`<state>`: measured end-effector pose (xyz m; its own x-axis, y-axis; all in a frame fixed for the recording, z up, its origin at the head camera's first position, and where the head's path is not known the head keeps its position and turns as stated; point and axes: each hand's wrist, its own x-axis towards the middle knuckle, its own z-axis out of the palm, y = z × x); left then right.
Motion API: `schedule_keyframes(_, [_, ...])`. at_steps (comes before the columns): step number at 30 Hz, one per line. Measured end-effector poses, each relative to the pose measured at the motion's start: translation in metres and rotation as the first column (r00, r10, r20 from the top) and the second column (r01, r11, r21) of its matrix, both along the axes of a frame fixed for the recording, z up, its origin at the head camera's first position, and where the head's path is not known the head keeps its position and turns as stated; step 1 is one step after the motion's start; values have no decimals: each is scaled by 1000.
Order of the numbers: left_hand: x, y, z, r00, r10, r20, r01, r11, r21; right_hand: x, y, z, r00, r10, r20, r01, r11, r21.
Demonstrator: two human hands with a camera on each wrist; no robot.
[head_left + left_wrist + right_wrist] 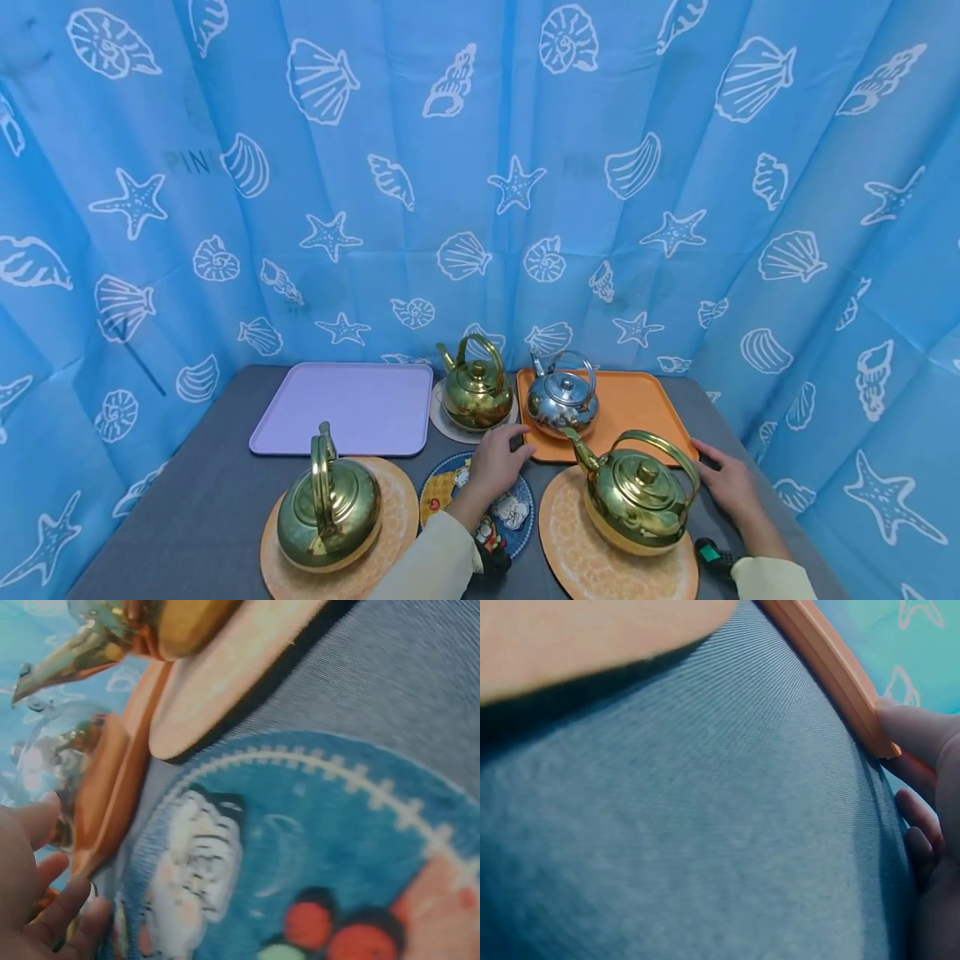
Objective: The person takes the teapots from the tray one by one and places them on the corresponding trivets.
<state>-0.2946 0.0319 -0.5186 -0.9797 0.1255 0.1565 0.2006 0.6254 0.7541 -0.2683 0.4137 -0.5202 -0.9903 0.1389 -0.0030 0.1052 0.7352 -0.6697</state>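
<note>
An orange tray (626,400) lies at the back right, carrying a silver kettle (562,398) on its left half. My right hand (727,483) pinches the tray's front right corner; in the right wrist view the thumb (915,727) lies on top of the rim and a finger sits beneath. At the front left corner is my left hand (495,462), thumb and fingers apart, fingertips right at the rim. That hand reaches over a round blue patterned mat (517,517). Between the arms, a brass kettle (641,500) stands on a round tan board (562,533), overlapping the tray in the head view.
Another brass kettle (330,508) stands on a tan board (397,492) at front left. A lilac tray (345,408) lies behind it. A third brass kettle (476,400) rests on a pale round mat (442,421) at the back middle. A blue shell-print curtain (480,208) surrounds the grey table.
</note>
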Motion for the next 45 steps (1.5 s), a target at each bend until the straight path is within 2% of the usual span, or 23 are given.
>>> schedule_keyframes(8, [-5,3,23,997,-33,-75,44,989,142,-2,1,1,1000,-16,26,17,999,-32])
schedule_keyframes(15, [-12,13,44,988,-75,-133,103,970,220,-1,1,1,1000,-15,23,16,999,-47])
schedule_keyframes(20, [-17,21,59,985,-140,-106,166,939,301,-1,3,-1,1000,-4,23,5,998,-58])
schedule_keyframes(23, [-19,26,68,979,-194,-60,203,908,366,0,3,-2,1000,-12,28,14,998,-59])
schedule_keyframes(26, [-21,32,77,968,-249,-22,233,867,441,1,2,-2,999,-25,31,26,998,-56])
schedule_keyframes(31, [-26,39,89,930,-363,56,258,753,605,1,1,-1,999,-38,23,39,998,-59])
schedule_keyframes(33, [-28,42,93,913,-397,97,245,722,647,1,1,-2,999,-41,24,43,997,-59])
schedule_keyframes(36, [-31,45,96,899,-415,138,234,723,650,2,2,-2,999,-38,33,40,997,-63])
schedule_keyframes(41, [-34,51,97,886,-428,178,233,743,627,1,0,0,999,-17,33,20,997,-71])
schedule_keyframes(45, [-34,57,96,879,-432,202,219,742,634,2,1,0,1000,-12,23,13,998,-63])
